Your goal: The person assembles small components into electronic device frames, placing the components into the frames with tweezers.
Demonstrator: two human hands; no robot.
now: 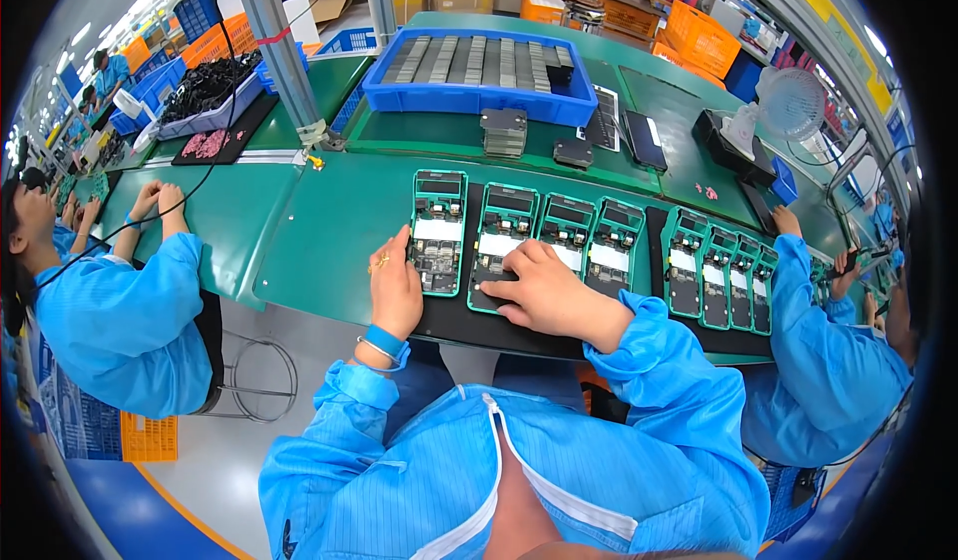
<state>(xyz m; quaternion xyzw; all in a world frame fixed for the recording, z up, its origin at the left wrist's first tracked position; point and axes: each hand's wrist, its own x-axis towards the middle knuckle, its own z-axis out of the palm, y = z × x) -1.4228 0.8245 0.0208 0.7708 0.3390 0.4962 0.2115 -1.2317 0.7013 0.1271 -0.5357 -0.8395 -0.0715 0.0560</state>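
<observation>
A row of green-framed handheld device housings lies on a black mat [444, 322] in front of me. My left hand [395, 282] rests against the left edge of the leftmost housing [437, 231], fingers stretched upward, gripping nothing I can see. This housing shows its bare circuit board below a white strip. My right hand [551, 288] lies over the second housing [507, 206], its index finger and thumb apart on the dark lower part. That hand partly covers the third housing [568, 213]. The fourth housing [616, 241] lies just right of it.
Beyond the row stands a blue tray [479, 103] of grey flat blocks, with a stack of blocks [503, 133] before it. A phone-like black device [645, 141] lies at right. More housings [686, 261] stretch rightward. Co-workers sit at left [125, 310] and right [833, 350]; a metal post [279, 51] rises left.
</observation>
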